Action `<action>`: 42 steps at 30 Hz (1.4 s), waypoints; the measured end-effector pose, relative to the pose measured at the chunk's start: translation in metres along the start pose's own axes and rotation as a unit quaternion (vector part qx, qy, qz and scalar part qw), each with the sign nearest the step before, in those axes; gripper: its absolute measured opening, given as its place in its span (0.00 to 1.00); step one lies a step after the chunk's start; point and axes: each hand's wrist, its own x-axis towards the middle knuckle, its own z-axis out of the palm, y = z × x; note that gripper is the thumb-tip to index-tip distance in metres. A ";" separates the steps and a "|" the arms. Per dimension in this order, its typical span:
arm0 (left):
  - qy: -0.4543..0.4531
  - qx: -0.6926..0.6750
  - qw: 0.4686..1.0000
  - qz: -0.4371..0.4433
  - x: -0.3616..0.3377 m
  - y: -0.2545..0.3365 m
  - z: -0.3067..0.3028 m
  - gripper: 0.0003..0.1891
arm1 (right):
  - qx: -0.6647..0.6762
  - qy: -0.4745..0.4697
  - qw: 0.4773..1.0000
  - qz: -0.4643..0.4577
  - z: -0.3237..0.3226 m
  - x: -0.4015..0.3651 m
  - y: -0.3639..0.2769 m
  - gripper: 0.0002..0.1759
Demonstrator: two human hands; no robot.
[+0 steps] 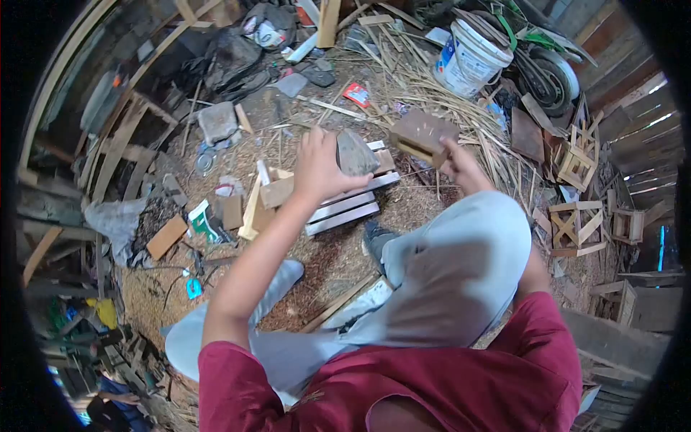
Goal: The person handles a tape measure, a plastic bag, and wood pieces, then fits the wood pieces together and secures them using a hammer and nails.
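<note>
My left hand curves around the near left side of a grey, stone-like block, its thumb along the lower edge. That block rests above a low slatted wooden stand. Off to the right, my right hand grips a small brown wooden box by its right end, the box raised off the ground with a hollow side toward me. Its fingers are partly hidden behind the box. Just left of the stand lie pale wood pieces, close to my left wrist.
A white bucket stands at the back right near a motorbike wheel. Small wooden frames sit at the right. Thin wood strips, a red packet and a green-and-white bag lie on the shavings-covered floor.
</note>
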 end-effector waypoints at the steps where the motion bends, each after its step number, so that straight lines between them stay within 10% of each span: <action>1: -0.001 -0.002 1.000 -0.005 0.003 0.000 0.024 0.47 | 0.057 0.027 0.998 0.014 0.004 0.002 0.020 0.26; 8: -0.007 -0.049 0.997 -0.062 0.006 -0.013 0.117 0.43 | 0.154 0.081 0.985 -0.011 0.005 0.075 0.180 0.27; 14: -0.049 -0.051 0.992 -0.107 -0.017 -0.029 0.127 0.43 | -0.311 -0.091 0.946 0.021 -0.008 0.076 0.240 0.27; 22: -0.084 -0.055 0.988 -0.118 -0.017 -0.023 0.126 0.46 | 0.223 -0.035 0.923 0.312 0.065 0.076 0.187 0.28; 42: 0.007 -0.275 0.958 -0.077 -0.036 -0.068 0.187 0.55 | 0.406 -0.022 0.884 0.229 0.078 0.040 0.152 0.26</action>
